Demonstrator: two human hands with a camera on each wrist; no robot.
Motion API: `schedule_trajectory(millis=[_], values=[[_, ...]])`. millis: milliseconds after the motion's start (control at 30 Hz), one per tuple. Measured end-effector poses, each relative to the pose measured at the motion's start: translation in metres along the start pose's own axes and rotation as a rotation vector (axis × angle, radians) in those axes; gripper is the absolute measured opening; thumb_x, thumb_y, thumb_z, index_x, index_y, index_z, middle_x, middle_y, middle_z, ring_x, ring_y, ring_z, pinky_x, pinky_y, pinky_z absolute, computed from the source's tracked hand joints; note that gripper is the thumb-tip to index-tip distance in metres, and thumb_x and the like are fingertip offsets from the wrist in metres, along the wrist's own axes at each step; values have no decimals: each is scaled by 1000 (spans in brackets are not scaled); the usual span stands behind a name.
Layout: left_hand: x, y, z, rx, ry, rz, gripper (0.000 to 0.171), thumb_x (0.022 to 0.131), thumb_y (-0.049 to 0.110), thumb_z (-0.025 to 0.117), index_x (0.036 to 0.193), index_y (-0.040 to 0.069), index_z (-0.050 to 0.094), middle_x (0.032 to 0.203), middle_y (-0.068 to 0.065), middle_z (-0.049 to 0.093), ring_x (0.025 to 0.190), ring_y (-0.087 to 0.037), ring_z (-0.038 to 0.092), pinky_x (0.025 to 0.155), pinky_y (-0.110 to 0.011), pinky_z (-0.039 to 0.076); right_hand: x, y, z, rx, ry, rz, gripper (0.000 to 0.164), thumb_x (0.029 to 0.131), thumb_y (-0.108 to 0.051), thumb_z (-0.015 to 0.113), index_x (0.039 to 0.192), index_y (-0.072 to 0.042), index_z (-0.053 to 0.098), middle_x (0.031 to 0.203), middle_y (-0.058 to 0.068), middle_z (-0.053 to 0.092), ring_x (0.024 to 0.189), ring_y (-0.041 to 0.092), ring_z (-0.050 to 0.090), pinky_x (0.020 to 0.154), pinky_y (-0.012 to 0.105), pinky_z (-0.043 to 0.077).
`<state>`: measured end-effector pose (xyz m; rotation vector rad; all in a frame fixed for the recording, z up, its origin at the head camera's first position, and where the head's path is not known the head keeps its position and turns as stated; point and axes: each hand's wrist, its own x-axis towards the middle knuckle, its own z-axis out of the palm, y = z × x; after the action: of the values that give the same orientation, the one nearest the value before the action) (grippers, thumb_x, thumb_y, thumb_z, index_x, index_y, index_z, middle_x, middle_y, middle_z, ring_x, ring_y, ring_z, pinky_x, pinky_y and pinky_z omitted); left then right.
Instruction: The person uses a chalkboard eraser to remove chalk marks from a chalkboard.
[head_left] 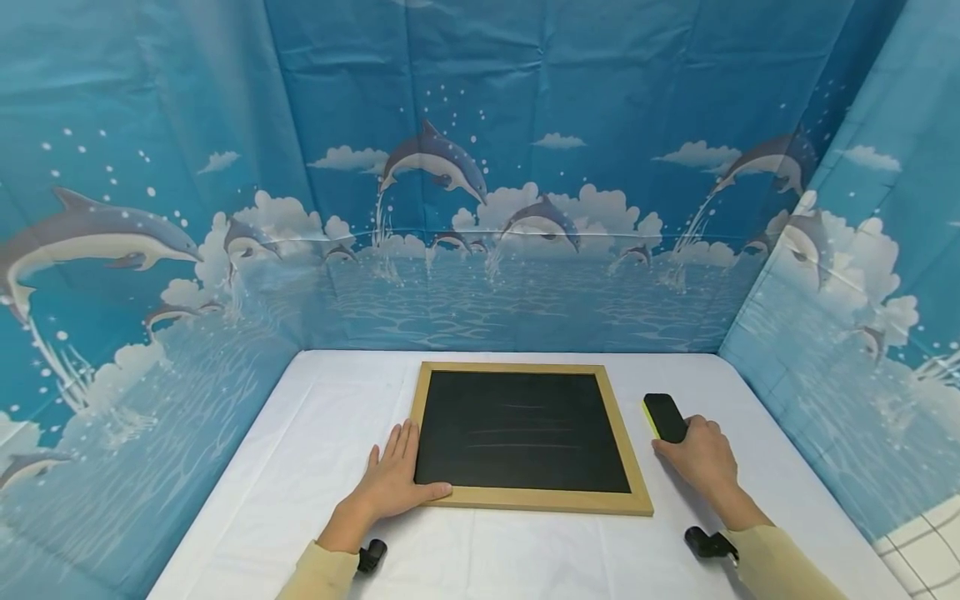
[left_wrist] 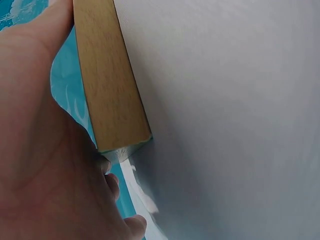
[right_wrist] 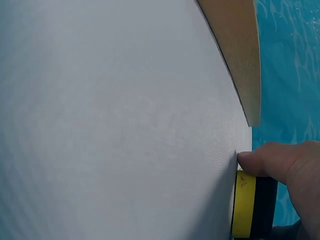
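Note:
A small blackboard [head_left: 525, 429] in a light wooden frame lies on the white-covered table, with several faint chalk lines across its dark surface. My left hand [head_left: 393, 479] rests at its near left corner, fingers straight along the left edge and thumb on the front of the frame. In the left wrist view the wooden frame [left_wrist: 110, 75] shows beside that palm. Right of the board, my right hand [head_left: 701, 457] grips a blackboard eraser [head_left: 664, 417], black on top with a yellow side. The right wrist view shows the thumb against the eraser [right_wrist: 245, 205], which sits on the table.
White cloth [head_left: 300, 467] covers the table. A blue curtain [head_left: 525, 292] printed with dolphins and clouds hangs along the back and both sides. A black wrist device [head_left: 708, 543] is on the right wrist, another [head_left: 371, 556] on the left. White tiles [head_left: 926, 546] show at lower right.

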<state>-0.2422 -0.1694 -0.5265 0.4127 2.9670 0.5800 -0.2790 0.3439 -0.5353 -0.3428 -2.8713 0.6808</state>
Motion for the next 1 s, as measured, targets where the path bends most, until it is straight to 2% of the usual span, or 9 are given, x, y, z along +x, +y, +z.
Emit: schedule_trajectory(millis=[300,733,1000], values=[[0,-1,2,-2,15,4,127,78,84,57,161,1,9,167,-18,6,153,-37,4,114,-68,9,-1,2,-6,52,21,7,75,82,-30,75,126,23,46,113,39,47,101,54,53,80,63,46],[0,-3,3,4,24,1,129,77,86,56,161,0,9,167,-19,7,153,-37,5,114,-68,10,-4,-3,-13,196,184,-48,68,87,-32,75,130,15,50,112,31,46,97,46,52,79,61,43],[0,-2,3,9,38,18,126,79,83,58,161,1,8,167,-17,6,153,-36,5,116,-65,9,-4,-16,-25,267,262,-105,64,91,-34,72,133,11,52,118,30,51,106,46,51,86,60,39]])
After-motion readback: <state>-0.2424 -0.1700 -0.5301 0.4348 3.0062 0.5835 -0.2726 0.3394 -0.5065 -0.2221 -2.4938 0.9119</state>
